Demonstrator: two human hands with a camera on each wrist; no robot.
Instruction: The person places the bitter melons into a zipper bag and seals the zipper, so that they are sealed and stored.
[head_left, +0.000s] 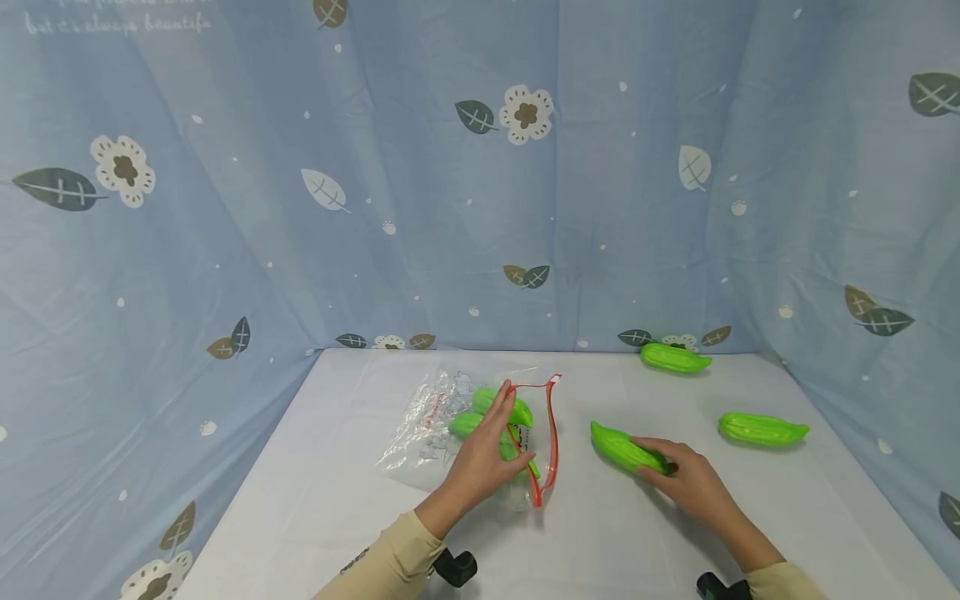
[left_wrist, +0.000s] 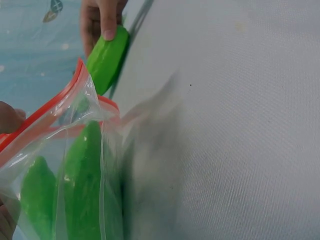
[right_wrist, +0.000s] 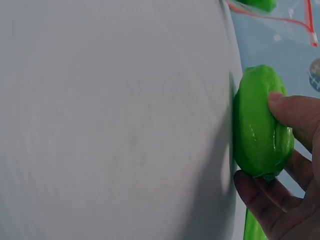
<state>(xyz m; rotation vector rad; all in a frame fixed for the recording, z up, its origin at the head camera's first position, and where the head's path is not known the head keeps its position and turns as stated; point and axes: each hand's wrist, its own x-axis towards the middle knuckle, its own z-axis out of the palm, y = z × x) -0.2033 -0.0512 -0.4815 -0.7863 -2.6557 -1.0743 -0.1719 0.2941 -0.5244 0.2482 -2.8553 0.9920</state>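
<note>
My right hand (head_left: 686, 479) grips a bright green bitter melon (head_left: 622, 447) near its stem end, thumb on one side and fingers on the other. The melon is low over the white table, its pointed tip toward the bag. My left hand (head_left: 483, 454) is at the mouth of a clear zip bag (head_left: 420, 450), its fingers long and straight and the thumb spread apart at the red zip edge (head_left: 553, 433). The bag's mouth gapes toward the right. Inside it lie several green bitter melons (left_wrist: 82, 180), partly covered by the left hand in the head view.
Two more bitter melons lie on the table: one at the back right (head_left: 675, 358) by the curtain, the other (head_left: 763, 429) further right. A blue patterned curtain (head_left: 420, 167) encloses the white table (head_left: 337, 500) at the back and sides.
</note>
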